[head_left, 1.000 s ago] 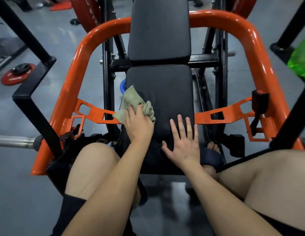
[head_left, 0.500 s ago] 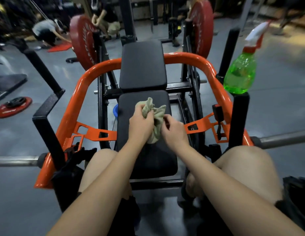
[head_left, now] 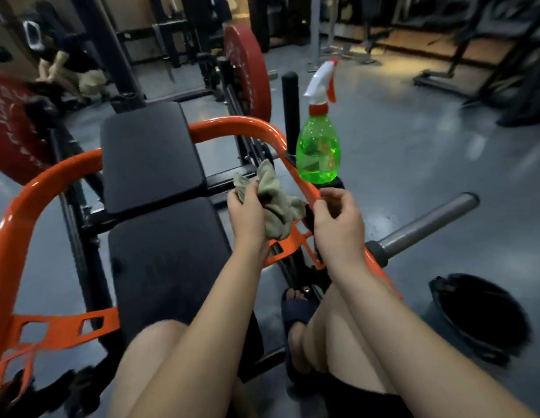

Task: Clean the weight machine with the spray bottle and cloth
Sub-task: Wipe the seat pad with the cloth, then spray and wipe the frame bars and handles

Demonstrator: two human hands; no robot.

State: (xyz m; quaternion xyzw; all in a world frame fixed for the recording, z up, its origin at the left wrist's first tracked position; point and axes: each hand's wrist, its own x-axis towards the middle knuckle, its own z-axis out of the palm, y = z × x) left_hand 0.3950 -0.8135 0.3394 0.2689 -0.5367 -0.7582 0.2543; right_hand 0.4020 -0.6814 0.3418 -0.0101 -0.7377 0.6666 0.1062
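Note:
My left hand [head_left: 247,215] grips a crumpled grey-green cloth [head_left: 276,203] above the right side of the weight machine's orange frame [head_left: 52,176]. My right hand [head_left: 338,227] is just right of it with curled fingers, its thumb and fingertips at the cloth's right corner beside the orange bar. The green spray bottle [head_left: 318,152], with a white and red trigger, stands upright on a black post just beyond my right hand. The black seat pad [head_left: 166,260] and back pad [head_left: 148,155] lie to the left of my hands.
A steel weight sleeve [head_left: 428,224] sticks out to the right. A black bucket [head_left: 479,312] sits on the floor at lower right. Red plates [head_left: 247,70] hang behind the pads. A person [head_left: 67,64] crouches at the far left. My knees are below my hands.
My left hand lifted the cloth off the seat pad and my right hand left the pad to take hold of it. Both hands then moved right to the orange bar near the bottle.

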